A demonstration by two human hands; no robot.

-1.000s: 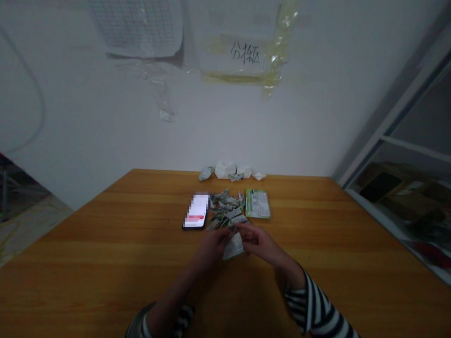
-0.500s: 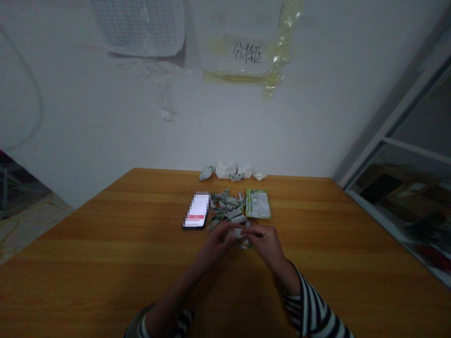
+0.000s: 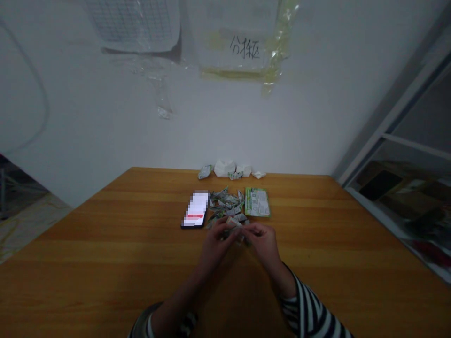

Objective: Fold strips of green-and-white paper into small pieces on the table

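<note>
**A:** State of the hands?

**B:** Together. The left hand [image 3: 215, 248] and right hand [image 3: 263, 244] meet at the near edge of the heap of torn wrapper scraps [image 3: 225, 204], with the fingertips [image 3: 246, 229] closed on a small folded wrapper scrap [image 3: 233, 222]. The fingers hide most of that scrap, so its exact fold cannot be read.

**A:** Layout, taking the heap as reference?

**B:** A flat green-and-white packet [image 3: 257, 202] lies just right of the heap. A smartphone [image 3: 195, 210] lies just left of it, face up, its screen lit and pixelated. Crumpled white paper lumps [image 3: 224, 168] and a twisted wrapper [image 3: 205, 172] sit beyond the heap, at the far edge of the wooden surface [image 3: 105, 234].

**A:** Anything else?

**B:** A black-and-white striped sleeve [image 3: 310, 305] covers the right forearm, nearer than the heap. A taped handwritten sign [image 3: 244, 48] hangs on the wall beyond the heap.
</note>
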